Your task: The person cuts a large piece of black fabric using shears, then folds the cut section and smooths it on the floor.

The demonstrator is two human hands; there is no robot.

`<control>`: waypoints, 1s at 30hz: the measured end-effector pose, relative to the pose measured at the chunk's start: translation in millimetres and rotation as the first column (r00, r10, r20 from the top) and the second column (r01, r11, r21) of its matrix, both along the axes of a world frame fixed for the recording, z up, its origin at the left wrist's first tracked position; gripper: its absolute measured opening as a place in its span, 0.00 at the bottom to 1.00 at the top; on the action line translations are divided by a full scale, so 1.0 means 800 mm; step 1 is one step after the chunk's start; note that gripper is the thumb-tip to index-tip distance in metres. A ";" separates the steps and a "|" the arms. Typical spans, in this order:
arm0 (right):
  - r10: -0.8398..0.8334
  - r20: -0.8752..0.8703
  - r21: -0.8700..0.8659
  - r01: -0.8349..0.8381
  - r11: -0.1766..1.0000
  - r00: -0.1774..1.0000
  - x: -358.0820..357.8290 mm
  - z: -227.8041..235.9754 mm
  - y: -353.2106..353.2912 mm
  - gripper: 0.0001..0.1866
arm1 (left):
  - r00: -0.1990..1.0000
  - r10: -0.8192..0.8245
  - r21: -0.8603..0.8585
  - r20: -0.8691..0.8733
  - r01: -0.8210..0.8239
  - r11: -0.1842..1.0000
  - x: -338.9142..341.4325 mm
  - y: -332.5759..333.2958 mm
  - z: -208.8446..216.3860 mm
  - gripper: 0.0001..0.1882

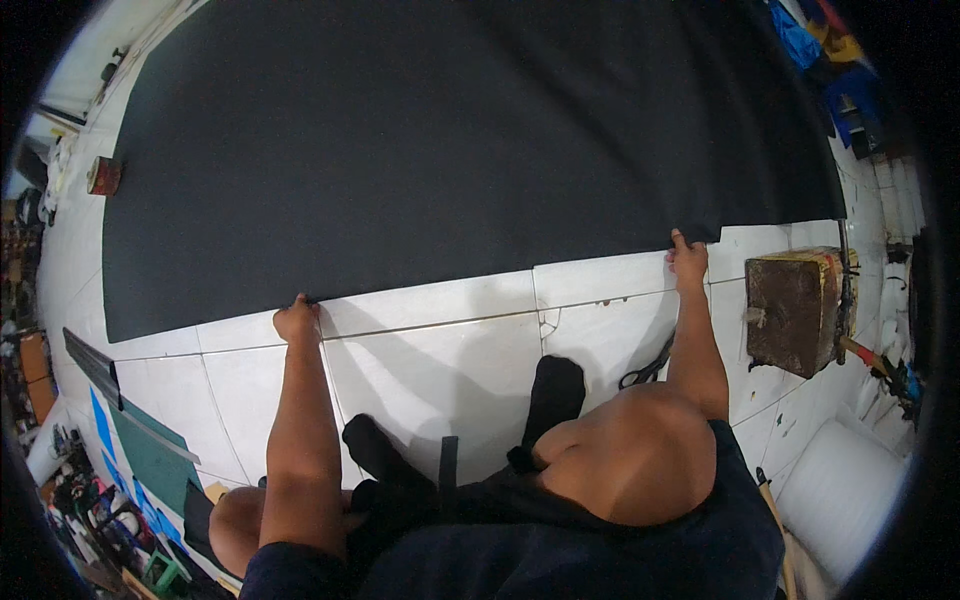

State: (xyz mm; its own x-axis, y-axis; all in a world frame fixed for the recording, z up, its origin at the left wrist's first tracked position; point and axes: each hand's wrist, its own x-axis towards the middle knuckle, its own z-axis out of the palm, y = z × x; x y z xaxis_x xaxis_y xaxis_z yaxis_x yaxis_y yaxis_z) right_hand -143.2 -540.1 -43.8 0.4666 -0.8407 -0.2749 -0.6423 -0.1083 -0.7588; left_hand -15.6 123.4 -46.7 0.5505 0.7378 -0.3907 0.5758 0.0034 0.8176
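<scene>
A large black sheet of fabric or similar material is spread over the white tiled floor in front of me. Its near edge is pinched by my left hand, with the thumb on top and the other fingers mostly hidden. Farther right, my right hand grips the same edge, thumb over the material, close to a small step in the outline. Between my hands the edge runs nearly straight; toward the far right the sheet has soft folds.
Scissors lie by my right knee, partly hidden. At right stand a worn brown box and a white roll. A small red container touches the sheet's left edge. Lower left are a green mat and clutter.
</scene>
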 end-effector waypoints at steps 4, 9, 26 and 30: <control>-0.095 0.184 0.149 0.068 0.987 0.978 -0.007 -0.009 -0.003 0.17 | 1.000 0.014 -0.018 -0.005 -0.015 1.000 0.003 -0.007 0.005 0.07; 0.093 0.091 -0.334 -0.058 0.941 0.992 -0.022 -0.047 -0.051 0.14 | 0.980 -0.071 -0.168 0.188 0.103 0.980 -0.001 0.025 -0.044 0.18; 0.030 0.171 -0.310 0.025 0.950 0.985 -0.015 -0.088 -0.106 0.17 | 0.943 -0.327 0.334 -0.065 0.329 0.883 -0.003 -0.017 -0.019 0.38; -0.081 0.155 -0.289 0.123 0.949 0.985 -0.009 -0.095 -0.101 0.23 | 0.963 -0.220 0.487 -0.159 0.270 0.831 -0.003 -0.018 0.007 0.46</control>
